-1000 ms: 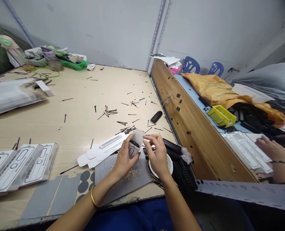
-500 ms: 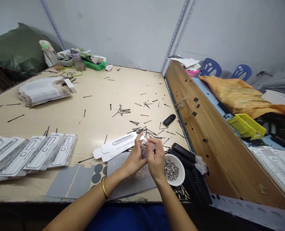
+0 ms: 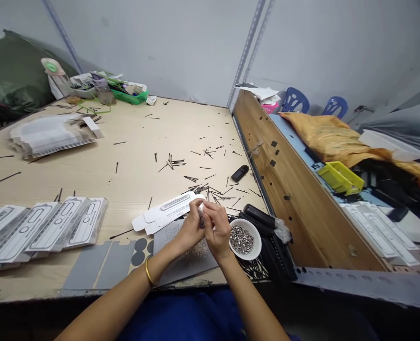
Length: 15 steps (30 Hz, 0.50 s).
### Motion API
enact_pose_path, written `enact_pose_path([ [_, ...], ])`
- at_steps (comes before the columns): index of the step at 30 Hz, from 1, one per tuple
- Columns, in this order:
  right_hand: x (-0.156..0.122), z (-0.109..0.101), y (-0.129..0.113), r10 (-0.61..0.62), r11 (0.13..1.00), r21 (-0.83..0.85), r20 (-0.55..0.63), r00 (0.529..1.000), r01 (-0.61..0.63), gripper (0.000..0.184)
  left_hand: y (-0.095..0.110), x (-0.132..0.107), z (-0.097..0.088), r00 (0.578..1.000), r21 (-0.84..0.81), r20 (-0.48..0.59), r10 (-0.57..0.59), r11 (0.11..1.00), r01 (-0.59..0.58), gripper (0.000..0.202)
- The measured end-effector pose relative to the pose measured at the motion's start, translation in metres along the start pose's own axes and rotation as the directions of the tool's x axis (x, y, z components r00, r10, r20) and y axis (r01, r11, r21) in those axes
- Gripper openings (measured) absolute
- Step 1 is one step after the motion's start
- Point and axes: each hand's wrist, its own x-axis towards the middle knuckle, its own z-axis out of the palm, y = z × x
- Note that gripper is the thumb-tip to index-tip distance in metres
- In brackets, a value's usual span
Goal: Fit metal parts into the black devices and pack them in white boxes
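My left hand (image 3: 192,225) and my right hand (image 3: 215,229) meet over a grey mat (image 3: 165,267), both with fingers closed. Between their fingertips is a small clear plastic bag (image 3: 201,219), mostly hidden by the fingers, with a whitish edge at its top. A flattened white printed box (image 3: 174,208) lies just beyond my left hand, its right end close to the fingers. Tiny pale pieces are spread on the mat under my hands. Close by my right hand stands a white bowl (image 3: 255,246) of small shiny metal parts.
Several printed white boxes (image 3: 85,222) lean in a row at the left. Grey cut sheets (image 3: 115,265) lie near the front edge. Thin black sticks (image 3: 176,162) are scattered about. Black cases (image 3: 259,215) and a wooden partition (image 3: 266,180) bound the right side.
The view has shifted slightly, so the scene sits further left. My fingers have drawn closer together, and less of the small bag shows between them.
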Motion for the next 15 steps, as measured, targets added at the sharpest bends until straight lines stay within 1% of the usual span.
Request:
enact_pose_path([
  [1, -0.003, 0.002, 0.001, -0.039, 0.999, -0.025, -0.001, 0.999, 0.039, 0.022, 0.0, 0.0, 0.001, 1.0, 0.011, -0.011, 0.017, 1.0, -0.017, 0.05],
  [2, -0.005, 0.004, 0.002, -0.053, 0.998, -0.045, -0.001, 0.999, 0.053, 0.023, 0.0, 0.0, 0.002, 0.999, 0.022, -0.023, 0.028, 0.999, -0.028, 0.049],
  [3, -0.007, 0.005, 0.002, -0.045, 0.997, -0.057, 0.009, 0.999, 0.045, 0.024, 0.001, 0.001, 0.003, 0.999, 0.031, -0.026, 0.031, 0.999, -0.03, 0.048],
  [5, -0.007, 0.007, 0.002, 0.023, 0.999, -0.046, 0.076, 0.997, -0.019, 0.024, 0.005, 0.003, -0.002, 1.0, 0.06, -0.012, 0.011, 0.998, -0.01, 0.051],
  [7, -0.003, 0.002, 0.001, 0.136, 0.99, 0.009, 0.144, 0.98, -0.139, 0.028, 0.011, 0.006, -0.017, 0.998, 0.158, -0.027, -0.055, 0.986, 0.059, 0.052],
  [8, -0.001, -0.003, 0.001, 0.21, 0.975, 0.046, 0.15, 0.966, -0.219, 0.031, 0.014, 0.006, -0.031, 0.992, 0.242, -0.07, -0.106, 0.963, 0.12, 0.051],
  [9, 0.001, -0.01, 0.002, 0.289, 0.95, 0.081, 0.136, 0.948, -0.302, 0.034, 0.016, 0.006, -0.049, 0.976, 0.338, -0.145, -0.161, 0.919, 0.202, 0.048],
  [10, 0.001, -0.018, 0.004, 0.366, 0.92, 0.11, 0.109, 0.924, -0.377, 0.036, 0.016, 0.004, -0.069, 0.945, 0.432, -0.241, -0.219, 0.848, 0.307, 0.047],
  [12, -0.001, -0.037, 0.012, 0.479, 0.866, 0.122, 0.08, 0.874, -0.485, 0.037, 0.01, -0.005, -0.116, 0.872, 0.589, -0.401, -0.281, 0.65, 0.48, 0.049],
  [14, -0.008, -0.056, 0.025, 0.537, 0.837, 0.073, 0.083, 0.839, -0.543, 0.037, -0.005, -0.018, -0.162, 0.816, 0.697, -0.483, -0.318, 0.424, 0.578, 0.055],
  [15, -0.012, -0.064, 0.032, 0.554, 0.829, 0.039, 0.087, 0.828, -0.559, 0.036, -0.014, -0.026, -0.182, 0.775, 0.714, -0.542, -0.324, 0.309, 0.628, 0.058],
])
